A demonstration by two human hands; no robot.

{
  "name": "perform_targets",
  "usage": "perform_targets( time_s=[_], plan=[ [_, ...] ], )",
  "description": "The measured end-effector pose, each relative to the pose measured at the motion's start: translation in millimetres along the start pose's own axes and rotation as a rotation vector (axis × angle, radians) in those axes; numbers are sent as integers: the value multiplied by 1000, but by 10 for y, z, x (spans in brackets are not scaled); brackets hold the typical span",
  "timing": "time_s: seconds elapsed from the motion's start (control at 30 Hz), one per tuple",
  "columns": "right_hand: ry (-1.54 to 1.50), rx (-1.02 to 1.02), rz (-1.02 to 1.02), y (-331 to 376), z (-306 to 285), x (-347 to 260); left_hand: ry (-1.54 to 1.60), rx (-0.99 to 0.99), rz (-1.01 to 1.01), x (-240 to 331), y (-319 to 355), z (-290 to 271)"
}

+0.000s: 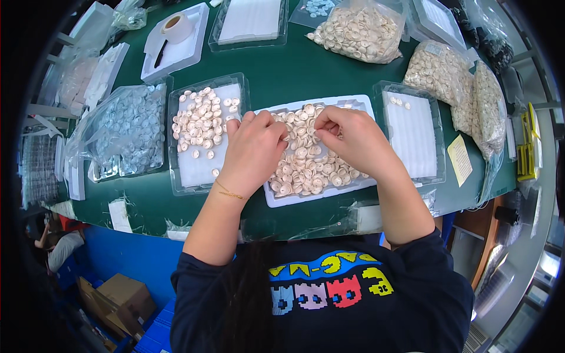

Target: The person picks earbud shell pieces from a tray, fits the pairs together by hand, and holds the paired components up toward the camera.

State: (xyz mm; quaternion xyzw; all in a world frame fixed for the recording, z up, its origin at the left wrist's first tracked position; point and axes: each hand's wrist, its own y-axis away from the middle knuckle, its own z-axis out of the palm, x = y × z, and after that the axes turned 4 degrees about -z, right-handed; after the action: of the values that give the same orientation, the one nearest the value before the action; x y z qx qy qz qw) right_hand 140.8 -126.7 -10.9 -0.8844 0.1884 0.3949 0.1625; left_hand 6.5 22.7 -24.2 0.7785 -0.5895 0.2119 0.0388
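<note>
A white tray (273, 200) in front of me is heaped with small round cream pieces (306, 170), button-like discs with marks at their centres. Over its left edge is my left hand (254, 147), fingers curled inward; whatever they grip is hidden. My right hand (353, 138) hovers above the heap with thumb and forefinger pinched, and what is between them is too small to make out. Left of my left hand, a clear plastic tray (170, 147) with a white foam liner carries a loose pile of cream discs (203, 117).
A clear tray (441, 141) at right has a few discs on white foam. Bags of cream discs (359, 32) stand at the back and right. At left lies a bag of pale blue discs (132, 123). A tape roll (175, 28) sits in a white tray. A paper slip (459, 160) is near the right edge.
</note>
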Motion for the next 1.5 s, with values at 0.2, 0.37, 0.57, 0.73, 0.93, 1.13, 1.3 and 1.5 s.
perform_targets(
  time_s=[0.2,0.37,0.57,0.73,0.93,1.13,1.3,1.5],
  plan=[
    [-78,16,-9,2,-23,-49,129,-9,-56,-29,-40,-98],
    [-148,15,-8,4,-35,-89,577,-44,-97,21,-61,-139],
    [-277,23,-26,22,-78,-159,1023,-138,-234,21,-37,-114],
    [-469,32,-133,60,-119,-176,1489,-100,-246,120,10,-145],
    [-683,180,-127,134,-91,-327,1735,-74,-223,259,34,-231],
    [-596,198,-246,147,-81,-359,1505,-93,-201,292,117,-203],
    [-566,239,-290,153,-66,-362,1628,-163,-190,287,138,-230],
    [-552,252,-323,157,-57,-365,1441,6,-50,293,157,-219]
  ],
)
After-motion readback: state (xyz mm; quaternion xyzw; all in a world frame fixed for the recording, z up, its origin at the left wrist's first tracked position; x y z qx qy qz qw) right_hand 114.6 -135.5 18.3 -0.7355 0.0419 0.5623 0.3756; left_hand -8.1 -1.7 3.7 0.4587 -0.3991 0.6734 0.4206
